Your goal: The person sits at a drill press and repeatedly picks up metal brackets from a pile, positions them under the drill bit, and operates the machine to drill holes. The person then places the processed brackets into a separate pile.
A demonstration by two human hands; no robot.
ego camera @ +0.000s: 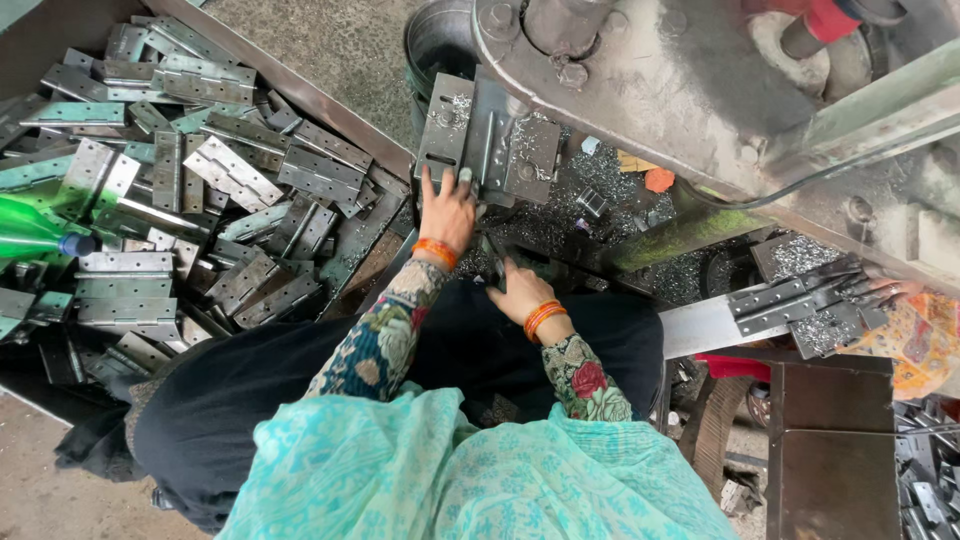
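The right hand hides what its fingers hold. The green bottle is cut off at the left edge. The big machine runs off the top edge.

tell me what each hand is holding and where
Left hand presses on the near edge of a metal hinge on the machine. Right hand: cannot tell.

Soft even daylight, sharp (edges slightly warped).
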